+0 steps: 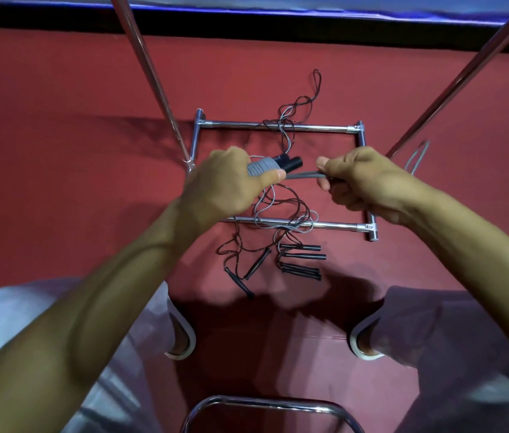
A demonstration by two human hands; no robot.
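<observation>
A grey coiled plastic cord [261, 168] on black tube handles [290, 162], over a plain red floor [75, 120].
The spare matte black stick handles [301, 260] lie dark against it; the metal tube frame [278, 125] is shiny silver, the cloth trousers [12, 314] pale grey (both plain).

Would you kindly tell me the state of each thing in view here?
Grey jump rope: partly coiled round its black handles, remainder loose.
Left hand: grips the coiled bundle.
Right hand: pinches the grey strand, stretched taut.
Black jump ropes: tangled on the floor, handles lying flat.
Chrome frame: on the floor, ropes draped across its bars.
</observation>
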